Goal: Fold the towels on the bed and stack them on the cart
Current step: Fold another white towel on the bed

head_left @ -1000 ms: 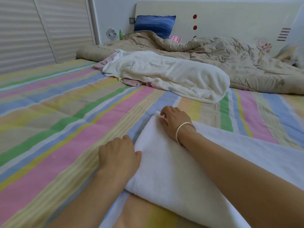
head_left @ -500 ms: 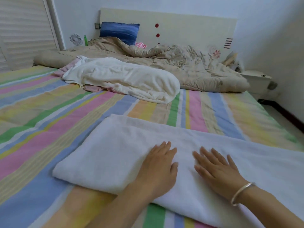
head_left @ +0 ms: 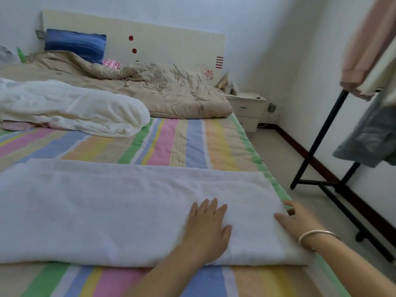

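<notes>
Left hand slid right along towel; right hand at its end.

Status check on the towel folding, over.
Left hand flat on white towel. Right hand at its right end. Towel folded lengthwise on bed. Crumpled towel beyond, apart.

1 white towel, folded into a long flat band, lies across the near end of the striped bed; 1 crumpled white towel lies well beyond.

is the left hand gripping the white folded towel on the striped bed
No, the left hand lies flat, fingers straight, on top of the white folded towel.
</notes>
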{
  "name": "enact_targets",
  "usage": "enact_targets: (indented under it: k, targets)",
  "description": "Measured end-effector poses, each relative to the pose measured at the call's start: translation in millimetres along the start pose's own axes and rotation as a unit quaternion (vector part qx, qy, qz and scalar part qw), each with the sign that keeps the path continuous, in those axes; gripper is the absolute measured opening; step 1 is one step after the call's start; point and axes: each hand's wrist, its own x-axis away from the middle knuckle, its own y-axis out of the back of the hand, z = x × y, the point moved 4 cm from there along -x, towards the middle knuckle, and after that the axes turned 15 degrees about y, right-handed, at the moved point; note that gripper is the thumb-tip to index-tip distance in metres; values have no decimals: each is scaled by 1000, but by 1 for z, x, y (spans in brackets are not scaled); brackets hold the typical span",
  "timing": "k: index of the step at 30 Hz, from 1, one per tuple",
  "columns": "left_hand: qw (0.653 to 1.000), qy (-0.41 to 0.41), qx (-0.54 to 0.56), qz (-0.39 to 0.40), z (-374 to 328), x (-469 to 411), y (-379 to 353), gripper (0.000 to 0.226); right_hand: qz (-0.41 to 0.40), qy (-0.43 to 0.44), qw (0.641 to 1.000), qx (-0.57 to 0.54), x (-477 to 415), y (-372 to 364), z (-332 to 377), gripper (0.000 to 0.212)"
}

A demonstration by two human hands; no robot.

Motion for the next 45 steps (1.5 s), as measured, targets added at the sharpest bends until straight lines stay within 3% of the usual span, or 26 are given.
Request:
enact_targets:
  k: [4, 8, 10, 12, 14, 16, 18, 20, 24, 27, 31, 33, 35, 37, 39, 40, 42, 44, 45]
  targets:
    - [996, 51, -72, 26, -4, -7, -15, 103, 37, -55, 994, -88, 1, 7, -7, 36]
    - [995, 58, -73, 35, -3, -6, -15, 116, 77, -120, 972, -188, 5, 11, -6, 45]
    - [997, 54, -44, 44, 1, -6, -11, 107, 59, -135, 962, -228, 4, 16, -2, 51]
    - [995, 58, 68, 51, 7, -8, -3, 79, 45, -136, 950, -277, 3, 23, 13, 47]
    - [945, 99, 307, 50, 21, -8, 12, 48, 47, -120, 941, -313, 2, 32, 39, 38]
    - [848, 147, 505, 65, 38, -6, 31, 26, 54, -90, 937, -334, 0, 39, 74, 32]
    - [755, 193, 619, 92, 59, -2, 45, 20, 72, -51, 934, -348, -1, 40, 114, 32]
    - [687, 223, 683, 105, 84, 4, 60, 22, 98, -14, 923, -371, 0, 33, 162, 32]
    - [625, 257, 732, 85, 140, 15, 90, 24, 142, 54, 908, -389, 4, -5, 249, 34]
    - [595, 300, 739, 98, 177, 27, 98, 28, 184, 101, 919, -334, 12, -58, 293, 32]
    - [626, 343, 683, 155, 207, 37, 84, 44, 267, 86, 872, -402, 33, -113, 304, 37]
    - [644, 332, 668, 170, 210, 36, 80, 44, 258, 115, 866, -413, 41, -115, 299, 31]
    - [685, 318, 633, 170, 202, 32, 81, 39, 182, 145, 865, -445, 39, -101, 288, 19]
    - [740, 313, 583, 117, 192, 25, 82, 37, 55, 190, 883, -425, 32, -79, 264, 21]
    - [789, 315, 526, 33, 187, 17, 84, 45, -69, 235, 922, -300, 25, -56, 234, 21]
    - [822, 307, 480, 9, 183, 13, 85, 46, -91, 243, 939, -227, 21, -51, 221, 21]
    - [877, 302, 374, -2, 175, 4, 85, 36, -49, 235, 960, -142, 19, -54, 201, 40]
    - [879, 327, 347, 13, 171, -3, 84, 20, 21, 212, 965, -153, 23, -67, 192, 60]
    - [872, 343, 348, 22, 170, -6, 83, 22, 46, 209, 962, -170, 27, -75, 191, 67]
